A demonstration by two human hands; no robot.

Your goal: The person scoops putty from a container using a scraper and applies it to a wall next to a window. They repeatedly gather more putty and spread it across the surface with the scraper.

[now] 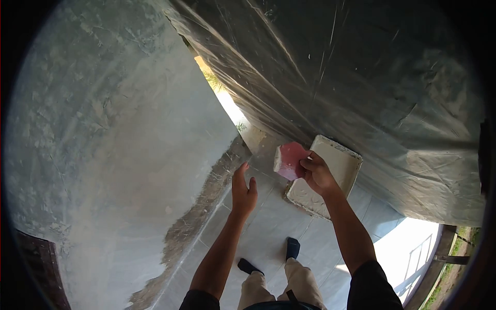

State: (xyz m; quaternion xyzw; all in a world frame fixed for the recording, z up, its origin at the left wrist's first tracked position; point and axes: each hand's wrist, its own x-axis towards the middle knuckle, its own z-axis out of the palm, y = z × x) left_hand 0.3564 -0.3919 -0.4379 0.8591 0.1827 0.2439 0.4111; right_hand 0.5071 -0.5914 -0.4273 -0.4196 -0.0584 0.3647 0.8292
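Note:
My right hand grips a pink putty scraper, its flat blade pointing left and whitish compound along the outer edge. Behind that hand, a shallow tray with a crusted rim rests on the floor, and creamy white putty covers its inside. My left hand is raised near the wall's lower edge, thumb apart from the fingers and nothing in it.
On the left stands a wall with a smooth grey-white coat, bare and rough along its bottom. Translucent plastic sheeting hangs on the right. My feet stand on the tiled floor. A dark-framed opening is at lower left.

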